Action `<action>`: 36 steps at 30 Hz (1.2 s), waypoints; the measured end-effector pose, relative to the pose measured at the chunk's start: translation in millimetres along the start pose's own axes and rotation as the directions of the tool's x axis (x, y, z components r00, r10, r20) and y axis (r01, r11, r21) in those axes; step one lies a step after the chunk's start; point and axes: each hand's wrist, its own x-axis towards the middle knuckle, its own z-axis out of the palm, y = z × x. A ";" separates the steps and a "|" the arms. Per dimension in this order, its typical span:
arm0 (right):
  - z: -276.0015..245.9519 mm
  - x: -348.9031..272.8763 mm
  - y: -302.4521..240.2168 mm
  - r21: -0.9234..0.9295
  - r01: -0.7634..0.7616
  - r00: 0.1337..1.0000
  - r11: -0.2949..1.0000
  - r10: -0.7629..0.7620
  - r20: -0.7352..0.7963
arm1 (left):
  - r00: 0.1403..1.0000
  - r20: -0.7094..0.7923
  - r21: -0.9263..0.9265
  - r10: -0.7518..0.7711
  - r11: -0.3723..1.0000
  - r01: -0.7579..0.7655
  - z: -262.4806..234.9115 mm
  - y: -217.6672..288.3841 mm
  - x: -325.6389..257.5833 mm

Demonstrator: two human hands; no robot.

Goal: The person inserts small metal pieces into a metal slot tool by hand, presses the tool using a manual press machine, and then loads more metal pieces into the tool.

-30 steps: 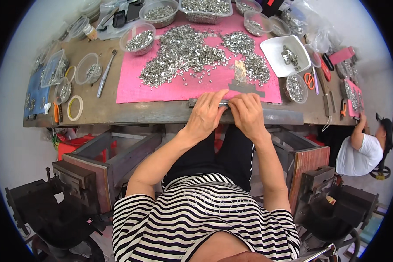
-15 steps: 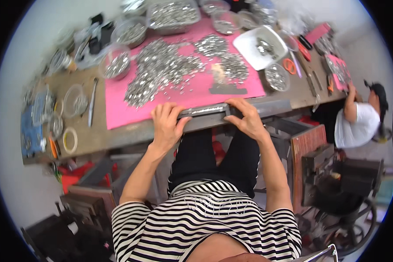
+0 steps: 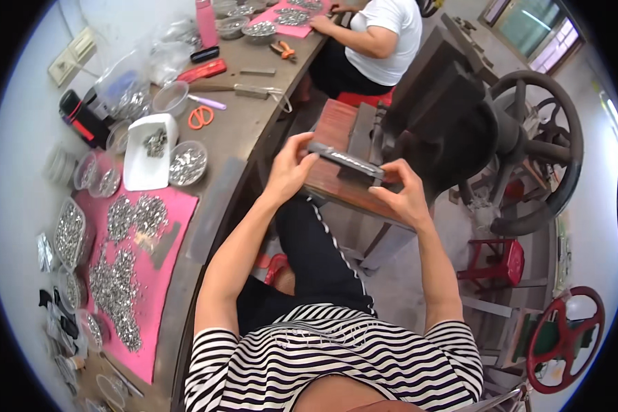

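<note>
Between my two hands is a dark, bar-shaped metal holder with a row of small shiny metal pieces [image 3: 350, 160] along its upper side. My left hand [image 3: 290, 170] grips the holder's left end, thumb on the near side. The other end is pinched by the thumb and fingers of my right hand [image 3: 404, 192]. The holder [image 3: 328, 152] is held tilted slightly down to the right, above a reddish-brown board [image 3: 333, 122] in front of a dark machine. Whether it touches the board, I cannot tell.
A black handwheel [image 3: 575, 147] stands at the right, and a red stool [image 3: 507, 262] below it. To the left, the workbench [image 3: 235, 130] bears a pink mat [image 3: 159, 323] with piles of metal pieces, a white tray [image 3: 139, 180] and orange scissors [image 3: 200, 118]. A person [image 3: 391, 31] sits beyond.
I have turned right from the bench toward the machine. Both hands have carried the holder away from the bench's front edge to above the reddish-brown board.
</note>
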 end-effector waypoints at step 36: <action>-282.7 -44.7 -75.0 -0.082 -0.393 0.633 0.916 0.205 -0.746 | 0.856 0.498 0.269 0.141 0.913 -0.307 98.4 -10.2 47.1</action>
